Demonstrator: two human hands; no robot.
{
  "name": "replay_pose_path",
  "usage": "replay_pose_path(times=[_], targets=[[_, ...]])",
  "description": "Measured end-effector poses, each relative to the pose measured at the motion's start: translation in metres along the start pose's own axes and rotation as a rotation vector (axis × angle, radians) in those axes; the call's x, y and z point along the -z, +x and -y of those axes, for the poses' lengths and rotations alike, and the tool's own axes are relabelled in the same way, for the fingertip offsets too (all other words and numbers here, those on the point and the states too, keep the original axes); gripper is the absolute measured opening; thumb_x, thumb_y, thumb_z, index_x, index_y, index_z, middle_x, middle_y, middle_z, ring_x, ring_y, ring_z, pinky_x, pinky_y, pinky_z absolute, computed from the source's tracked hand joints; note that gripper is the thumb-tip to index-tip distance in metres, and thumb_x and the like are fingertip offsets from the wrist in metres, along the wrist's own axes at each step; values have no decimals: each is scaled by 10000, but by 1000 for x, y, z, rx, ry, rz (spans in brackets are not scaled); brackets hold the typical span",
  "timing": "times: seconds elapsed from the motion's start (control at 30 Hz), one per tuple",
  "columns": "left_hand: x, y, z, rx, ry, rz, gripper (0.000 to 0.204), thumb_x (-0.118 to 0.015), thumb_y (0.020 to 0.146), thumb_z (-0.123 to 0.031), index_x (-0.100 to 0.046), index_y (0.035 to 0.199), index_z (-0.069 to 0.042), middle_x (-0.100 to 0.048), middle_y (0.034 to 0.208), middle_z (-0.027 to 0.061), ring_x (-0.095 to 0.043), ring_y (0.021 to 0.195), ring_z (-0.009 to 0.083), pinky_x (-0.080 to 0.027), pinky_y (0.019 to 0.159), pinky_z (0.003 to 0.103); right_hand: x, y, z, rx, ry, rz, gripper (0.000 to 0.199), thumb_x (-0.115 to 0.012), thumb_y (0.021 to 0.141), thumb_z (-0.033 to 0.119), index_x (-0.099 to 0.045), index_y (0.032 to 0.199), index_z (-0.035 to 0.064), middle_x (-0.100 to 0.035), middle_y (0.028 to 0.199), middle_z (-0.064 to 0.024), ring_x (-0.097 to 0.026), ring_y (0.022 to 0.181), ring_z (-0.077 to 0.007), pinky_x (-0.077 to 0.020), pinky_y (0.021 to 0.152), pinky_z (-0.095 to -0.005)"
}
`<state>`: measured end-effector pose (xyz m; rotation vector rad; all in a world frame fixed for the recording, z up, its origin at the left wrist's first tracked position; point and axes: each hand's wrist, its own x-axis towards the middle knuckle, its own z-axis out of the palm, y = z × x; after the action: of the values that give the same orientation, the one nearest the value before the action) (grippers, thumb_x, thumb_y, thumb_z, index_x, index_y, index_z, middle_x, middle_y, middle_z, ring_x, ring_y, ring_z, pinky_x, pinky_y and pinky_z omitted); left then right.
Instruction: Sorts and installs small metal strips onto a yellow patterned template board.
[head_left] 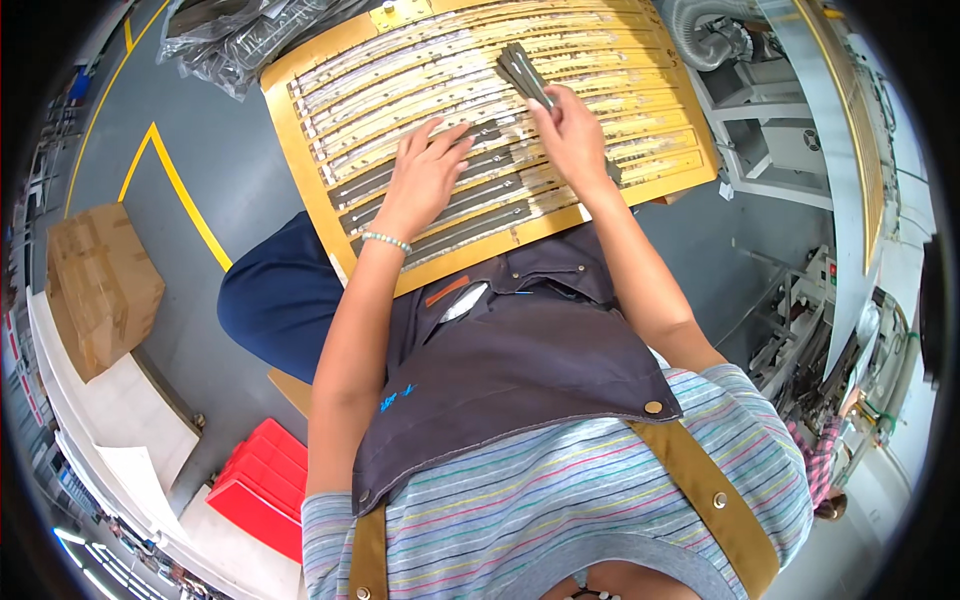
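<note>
A yellow slotted board lies across my lap, with long rows running from left to right. Dark flat strips lie in several of the nearer rows; the farther rows show pale and silvery. My right hand grips a small bundle of dark strips, held tilted above the board between thumb and fingers. My left hand rests over the left-middle rows with fingers spread, its fingertips at the end of a dark strip. Whether a small piece lies under those fingertips is hidden.
Plastic-wrapped dark parts sit beyond the board's far left corner. To the left are a cardboard box and a red bin. A ribbed duct and a white machine frame stand at the right. Another person's checked sleeve shows lower right.
</note>
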<state>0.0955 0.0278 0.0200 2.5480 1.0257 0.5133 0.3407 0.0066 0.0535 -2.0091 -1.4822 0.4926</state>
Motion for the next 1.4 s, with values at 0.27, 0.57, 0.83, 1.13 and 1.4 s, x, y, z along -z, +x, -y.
replay_pose_path(times=[0.27,0.57,0.83,1.13,1.4], targets=[[-11,10,4,-125,59,-1,380,-669,934,-137,-677,1312,-170,-569,1442,-10,-434,1399,288,-340,1147,462,25,-36,-66,-94,148,-74,314,-693,955,233,-659,1183,20,-587,716,-55,-547,622,-165,-459,606,-331],[-17,5,-1,-118,153,-38,373,-674,920,-137,-676,1293,-130,-603,1375,-9,-486,1333,257,-381,1080,446,18,-33,-55,130,119,-29,197,-667,957,177,-714,1106,57,-662,855,-86,-630,703,-234,-511,672,-356],[-20,2,-4,-123,158,-56,381,-662,936,-162,-668,1313,-109,-594,1403,-7,-483,1337,260,-383,1073,444,-29,10,0,529,-111,152,148,-693,890,143,-749,1025,124,-655,997,-52,-650,1019,-272,-553,818,-407],[-21,1,-5,-84,121,-47,386,-662,936,-157,-666,1319,-110,-588,1414,-4,-474,1350,262,-373,1094,447,-33,16,5,357,-158,285,93,-685,896,150,-683,906,57,-656,980,-88,-649,977,-316,-531,799,-437],[-16,3,-5,-70,41,-33,371,-677,916,-141,-663,1284,-96,-578,1439,0,-473,1351,274,-367,1107,444,-42,22,7,178,-210,291,156,-683,852,202,-726,833,53,-718,902,-161,-694,861,-371,-546,758,-467]])
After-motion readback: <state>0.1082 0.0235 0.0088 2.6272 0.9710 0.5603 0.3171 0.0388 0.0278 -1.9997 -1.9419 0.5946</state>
